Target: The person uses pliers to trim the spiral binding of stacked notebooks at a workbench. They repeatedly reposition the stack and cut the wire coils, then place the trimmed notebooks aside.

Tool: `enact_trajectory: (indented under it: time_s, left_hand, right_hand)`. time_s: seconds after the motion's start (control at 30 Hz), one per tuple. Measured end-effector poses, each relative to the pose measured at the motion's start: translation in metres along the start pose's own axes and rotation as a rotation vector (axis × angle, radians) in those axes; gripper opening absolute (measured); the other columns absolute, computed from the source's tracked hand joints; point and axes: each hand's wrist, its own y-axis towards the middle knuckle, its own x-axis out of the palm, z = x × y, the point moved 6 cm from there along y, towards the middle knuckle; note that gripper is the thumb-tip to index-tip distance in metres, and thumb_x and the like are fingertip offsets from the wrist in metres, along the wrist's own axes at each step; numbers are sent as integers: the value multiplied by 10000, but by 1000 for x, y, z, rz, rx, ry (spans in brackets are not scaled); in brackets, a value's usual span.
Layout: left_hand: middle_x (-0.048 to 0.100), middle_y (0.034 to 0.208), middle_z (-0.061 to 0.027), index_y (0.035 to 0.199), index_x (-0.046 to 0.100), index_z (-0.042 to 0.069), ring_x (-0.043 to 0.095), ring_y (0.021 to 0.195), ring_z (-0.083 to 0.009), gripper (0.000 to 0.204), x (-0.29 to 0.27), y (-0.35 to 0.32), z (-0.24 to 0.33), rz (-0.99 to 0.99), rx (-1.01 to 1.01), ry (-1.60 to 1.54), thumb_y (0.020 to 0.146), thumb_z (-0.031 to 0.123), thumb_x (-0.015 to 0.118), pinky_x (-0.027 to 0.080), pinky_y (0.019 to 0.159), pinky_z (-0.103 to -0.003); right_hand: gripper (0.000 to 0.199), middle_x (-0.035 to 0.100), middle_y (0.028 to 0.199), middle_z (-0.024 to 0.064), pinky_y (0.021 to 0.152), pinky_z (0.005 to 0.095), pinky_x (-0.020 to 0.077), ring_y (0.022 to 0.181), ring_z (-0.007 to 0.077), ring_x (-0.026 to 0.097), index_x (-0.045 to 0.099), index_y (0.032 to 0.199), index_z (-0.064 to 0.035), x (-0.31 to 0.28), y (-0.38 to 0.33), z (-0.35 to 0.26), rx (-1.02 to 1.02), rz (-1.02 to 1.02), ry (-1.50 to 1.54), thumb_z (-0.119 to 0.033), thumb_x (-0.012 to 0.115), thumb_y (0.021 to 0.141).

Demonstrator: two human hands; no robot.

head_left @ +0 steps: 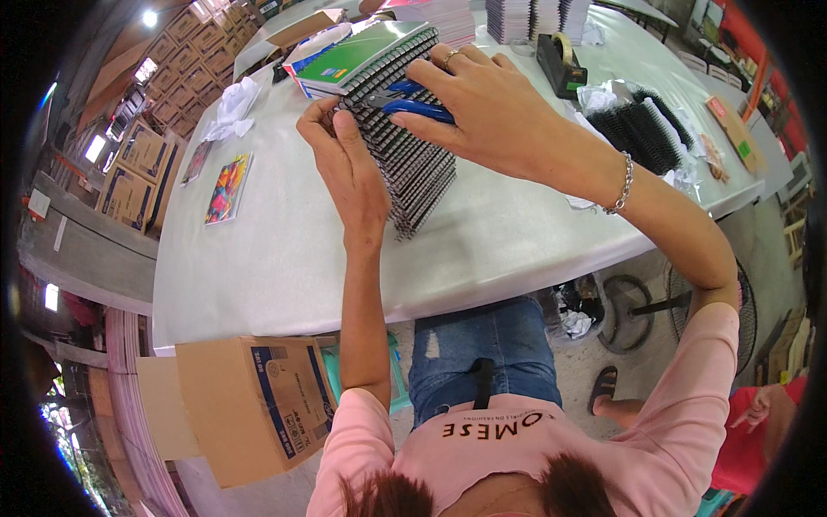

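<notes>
A leaning stack of spiral-bound notebooks (pixel 405 159) with black wire spines lies on the white table (pixel 284 258); the top one has a green cover (pixel 362 53). My left hand (pixel 345 159) presses against the left side of the spines. My right hand (pixel 487 108), with a ring and a wrist bracelet, rests on top of the stack and grips a blue-handled tool (pixel 418 102) laid across the spines.
A black tape dispenser (pixel 560 65) and a pile of loose black wire coils (pixel 646 129) sit right. More notebook stacks (pixel 517 17) stand at the back. Crumpled paper (pixel 231 108) and a colourful cover (pixel 227 188) lie left. A cardboard box (pixel 258 405) stands below the table edge.
</notes>
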Motion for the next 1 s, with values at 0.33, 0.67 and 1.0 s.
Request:
enact_trajectory:
  time_s: [0.33, 0.67, 1.0]
  left_hand:
    - [523, 1136, -125, 1208, 459, 3, 505, 1034, -219, 380, 1, -2, -6, 4, -31, -19, 1103, 366, 422, 398, 971, -345]
    - [505, 1105, -95, 1202, 462, 10, 490, 976, -173, 336, -1, -3, -8, 3, -37, -42, 1109, 328, 408, 411, 909, -312]
    - [494, 1151, -82, 1223, 461, 14, 486, 1010, -174, 378, 1, -6, -7, 41, -54, -99, 1106, 371, 418, 407, 931, -318]
  right_hand:
    - [463, 699, 1072, 176, 869, 507, 527, 1037, 331, 677, 653, 1107, -38, -2, 2, -4, 34, 34, 26, -476, 616, 964]
    - [409, 705, 778, 125, 568, 395, 558, 670, 300, 715, 656, 993, -76, 1, 7, 0, 13, -67, -1, -482, 620, 960]
    - [486, 668, 1128, 126, 909, 469, 508, 1050, 318, 653, 642, 1206, -84, -1, -9, 5, -39, 73, -48, -503, 613, 961]
